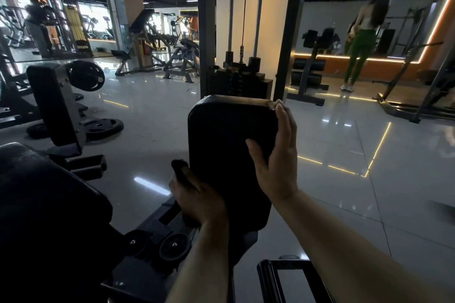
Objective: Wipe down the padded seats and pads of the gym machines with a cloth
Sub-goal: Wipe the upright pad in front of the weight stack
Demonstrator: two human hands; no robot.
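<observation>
An upright black pad [226, 140] of a gym machine stands in the middle of the view. My right hand [277, 155] holds its right edge, thumb on the front face and fingers wrapped round the side. My left hand [197, 197] grips a dark cloth [179, 167] against the pad's lower left edge. The cloth is partly hidden by my fingers. A black padded seat [46, 194] lies at the lower left.
The weight stack [240, 81] and its steel frame rise right behind the pad. Another pad [53, 103] and weight plates [103, 125] sit to the left. A person in green trousers [359, 49] stands at the far right. Shiny tiled floor [344, 155] spreads around.
</observation>
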